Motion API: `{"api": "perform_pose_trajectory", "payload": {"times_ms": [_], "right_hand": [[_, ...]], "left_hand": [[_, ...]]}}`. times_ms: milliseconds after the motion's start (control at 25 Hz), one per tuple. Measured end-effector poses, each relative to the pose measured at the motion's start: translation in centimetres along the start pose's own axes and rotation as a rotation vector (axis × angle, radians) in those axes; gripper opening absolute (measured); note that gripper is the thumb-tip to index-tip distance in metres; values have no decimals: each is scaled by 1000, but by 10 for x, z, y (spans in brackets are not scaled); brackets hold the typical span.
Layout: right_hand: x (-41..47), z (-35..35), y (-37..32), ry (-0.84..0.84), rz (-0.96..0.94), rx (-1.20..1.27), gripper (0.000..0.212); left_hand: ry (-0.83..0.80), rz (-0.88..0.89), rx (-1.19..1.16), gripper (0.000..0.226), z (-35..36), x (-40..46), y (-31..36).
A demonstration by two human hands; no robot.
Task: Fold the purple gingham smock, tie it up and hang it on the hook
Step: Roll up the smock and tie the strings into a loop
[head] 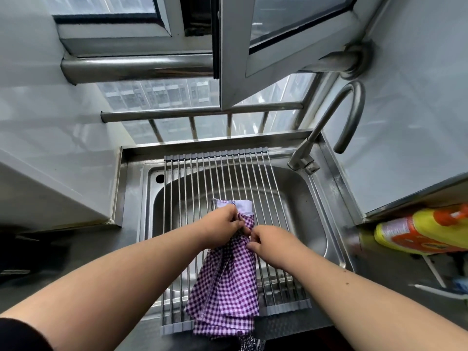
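Observation:
The purple gingham smock (228, 287) lies folded into a long strip over the roll-up rack (202, 178) that spans the sink. Its near end hangs over the counter's front edge; its far end shows a white lining. My left hand (222, 224) pinches the cloth near that far end. My right hand (271, 244) grips the gathered cloth right beside it, fingers curled in. Both hands meet at the same bunched spot. No hook can be made out.
The steel sink (311, 219) has a tall curved tap (326, 125) at its far right. A yellow and orange bottle (417, 231) lies on the counter to the right. An open window frame (253, 59) and rails (202, 111) stand behind the sink.

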State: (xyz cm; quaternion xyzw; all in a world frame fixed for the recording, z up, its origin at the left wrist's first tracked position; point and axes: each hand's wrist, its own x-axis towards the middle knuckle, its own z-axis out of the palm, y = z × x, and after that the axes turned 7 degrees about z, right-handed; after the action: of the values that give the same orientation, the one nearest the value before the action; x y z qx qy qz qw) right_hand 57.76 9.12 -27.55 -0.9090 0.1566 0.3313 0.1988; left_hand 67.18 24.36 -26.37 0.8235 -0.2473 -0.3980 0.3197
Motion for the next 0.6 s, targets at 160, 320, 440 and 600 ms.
{"api": "perform_pose_trajectory", "payload": {"times_ms": [160,320,440,600], "right_hand": [[-2,6,-1,-36,24,63,22],[-9,4,2,-21,-21,77,26],[-11,-3,3,-52,-56,-35,25],[-9,-3,5,-46,-25,65,24]], "left_hand": [[6,28,38,11,-5,-1,-8],[49,28,85,11,-7,2,-18],[110,-3,63,11,-6,2,-23],[111,-4,-34,18,-6,-1,-18]]}}
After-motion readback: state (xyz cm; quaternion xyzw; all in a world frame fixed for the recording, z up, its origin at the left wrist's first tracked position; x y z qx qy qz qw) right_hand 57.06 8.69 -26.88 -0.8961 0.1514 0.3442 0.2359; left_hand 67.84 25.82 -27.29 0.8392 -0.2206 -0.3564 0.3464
